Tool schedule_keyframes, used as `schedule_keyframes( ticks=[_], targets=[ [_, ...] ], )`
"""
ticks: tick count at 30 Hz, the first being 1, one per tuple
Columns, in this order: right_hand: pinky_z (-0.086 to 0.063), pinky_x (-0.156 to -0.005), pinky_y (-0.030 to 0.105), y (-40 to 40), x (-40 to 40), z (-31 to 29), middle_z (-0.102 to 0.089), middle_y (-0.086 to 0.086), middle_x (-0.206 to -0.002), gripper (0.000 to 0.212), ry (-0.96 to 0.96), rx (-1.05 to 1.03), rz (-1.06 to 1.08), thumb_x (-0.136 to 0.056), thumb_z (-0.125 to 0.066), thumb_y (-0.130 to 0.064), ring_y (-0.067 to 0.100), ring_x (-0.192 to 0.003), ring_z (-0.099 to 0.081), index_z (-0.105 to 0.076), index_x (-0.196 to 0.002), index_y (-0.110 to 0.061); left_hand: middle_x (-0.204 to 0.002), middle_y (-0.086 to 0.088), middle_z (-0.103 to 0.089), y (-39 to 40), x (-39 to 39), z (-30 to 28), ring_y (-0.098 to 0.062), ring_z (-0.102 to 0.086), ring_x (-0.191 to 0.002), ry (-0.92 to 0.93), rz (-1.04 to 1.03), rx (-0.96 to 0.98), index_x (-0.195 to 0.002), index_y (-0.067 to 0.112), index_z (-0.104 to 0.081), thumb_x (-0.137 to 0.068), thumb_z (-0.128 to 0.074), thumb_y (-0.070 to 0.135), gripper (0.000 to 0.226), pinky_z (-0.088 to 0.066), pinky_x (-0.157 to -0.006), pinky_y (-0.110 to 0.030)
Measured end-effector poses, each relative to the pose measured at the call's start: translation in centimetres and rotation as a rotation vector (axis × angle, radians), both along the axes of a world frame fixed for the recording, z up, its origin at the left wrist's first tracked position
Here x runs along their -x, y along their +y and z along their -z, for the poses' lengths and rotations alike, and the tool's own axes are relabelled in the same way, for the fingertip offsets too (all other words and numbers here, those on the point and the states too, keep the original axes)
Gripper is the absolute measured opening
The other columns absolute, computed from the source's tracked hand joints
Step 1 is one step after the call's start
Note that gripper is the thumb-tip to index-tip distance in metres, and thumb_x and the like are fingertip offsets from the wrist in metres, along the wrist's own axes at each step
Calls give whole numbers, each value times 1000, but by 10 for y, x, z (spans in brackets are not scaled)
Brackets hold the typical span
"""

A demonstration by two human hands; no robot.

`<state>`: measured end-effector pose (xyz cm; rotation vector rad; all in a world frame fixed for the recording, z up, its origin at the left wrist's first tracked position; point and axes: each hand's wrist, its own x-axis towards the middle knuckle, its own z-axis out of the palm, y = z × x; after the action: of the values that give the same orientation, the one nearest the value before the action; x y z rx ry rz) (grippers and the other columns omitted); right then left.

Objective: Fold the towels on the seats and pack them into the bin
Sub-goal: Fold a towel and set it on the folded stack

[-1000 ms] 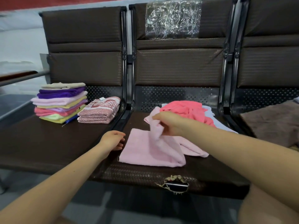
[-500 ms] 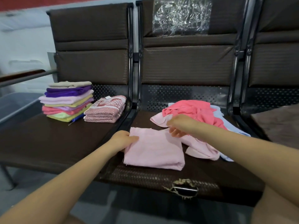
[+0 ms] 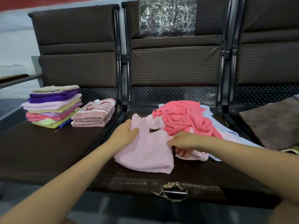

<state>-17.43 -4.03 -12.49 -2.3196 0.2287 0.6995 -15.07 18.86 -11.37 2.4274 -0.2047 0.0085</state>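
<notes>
A folded pale pink towel (image 3: 145, 152) lies on the middle seat (image 3: 202, 175). My left hand (image 3: 126, 135) grips its far left corner. My right hand (image 3: 184, 141) pinches its far right edge, with fingers curled over the cloth. Behind lies a loose heap: a coral pink towel (image 3: 182, 118), a light blue towel (image 3: 226, 130) and more pale pink cloth (image 3: 192, 155). On the left seat stands a stack of folded towels (image 3: 53, 107) in several colours, with a folded patterned pink towel (image 3: 95, 113) beside it. No bin is in view.
The right seat holds a brown towel (image 3: 275, 122). Crinkled clear plastic (image 3: 166, 15) covers the top of the middle backrest. The front edge of the middle seat has a torn hole (image 3: 173, 191). A metal armrest (image 3: 14, 80) sticks out at far left.
My right hand dropped the raised flap of the pale pink towel, which now lies folded. Both hands moved onto its far edge and took hold of it, lifting the left corner.
</notes>
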Motion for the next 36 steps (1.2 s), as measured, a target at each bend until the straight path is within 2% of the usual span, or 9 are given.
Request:
schedule_keyframes(
  ticks=[5,8,11,16,19,23,27,30,36],
  targets=[
    [-55,-53,23,-2,1,-4,-64,12,-87,42,-45,-20,-44,-92,-46,-30,20,-65,-62,-63,-107,4,-84,-6,-54,-2,-3,4,-22,-47,-78,81,-53,-64,-76,16,-43,-94,-50,22,21,-31,-59,-31],
    [-53,-50,22,-3,3,-3,-60,12,-87,41,-58,-48,-66,-94,-44,-29,19,-65,-60,-61,-111,6,-127,-10,-56,7,-6,12,-28,-56,-108,289,-153,-16,-117,8,-57,-92,-56,31,34,-46,-85,-31],
    [-53,-53,24,-3,3,-2,-59,11,-85,42,-54,-50,-90,-95,-43,-29,22,-67,-59,-60,-112,6,-118,-12,-64,19,-8,17,-28,-62,-102,472,-267,153,-118,4,-63,-70,-78,45,65,-51,-90,-38],
    [-55,-57,26,-3,3,-1,-61,11,-84,45,-60,-85,-80,-97,-42,-34,23,-69,-61,-60,-111,5,-117,-14,-63,18,-13,17,-32,-60,-107,535,-304,177,-121,3,-61,-87,-67,27,42,-47,-98,-43],
    [-60,-66,32,1,1,1,-68,11,-83,54,-113,-125,-1,-94,-49,-49,25,-72,-68,-63,-104,3,-119,-10,-62,11,-14,17,-27,-58,-105,504,-277,156,-120,9,-60,-95,-52,27,32,-45,-93,-34],
    [-51,-50,24,16,4,5,-63,6,-73,43,-69,-228,147,-84,-65,-54,17,-58,-60,-58,-82,-11,-82,-4,-54,6,0,27,-24,-52,-81,221,-152,-171,-72,12,-50,-98,-42,27,32,-36,-63,-31],
    [-41,-46,15,33,7,5,-56,-4,-99,32,-89,-242,96,-83,-71,-45,4,-72,-51,-54,-102,-25,-103,-13,-50,5,10,40,-32,-52,-99,-50,-114,-513,-99,5,-55,-99,-40,34,32,-40,-76,-37],
    [-42,-46,13,39,5,-1,-53,3,-103,39,-113,-258,135,-89,-65,-35,10,-74,-50,-55,-119,-15,-112,-16,-50,8,9,36,-34,-50,-105,71,-160,-368,-100,7,-49,-99,-38,33,28,-39,-82,-38],
    [-47,-60,23,39,7,-33,-66,16,-103,33,-183,-499,247,-89,-59,-23,20,-74,-56,-61,-114,-2,-117,-11,-63,13,0,27,-23,-57,-99,263,-178,-19,-103,11,-62,-99,-42,35,31,-44,-84,-31]
  ],
)
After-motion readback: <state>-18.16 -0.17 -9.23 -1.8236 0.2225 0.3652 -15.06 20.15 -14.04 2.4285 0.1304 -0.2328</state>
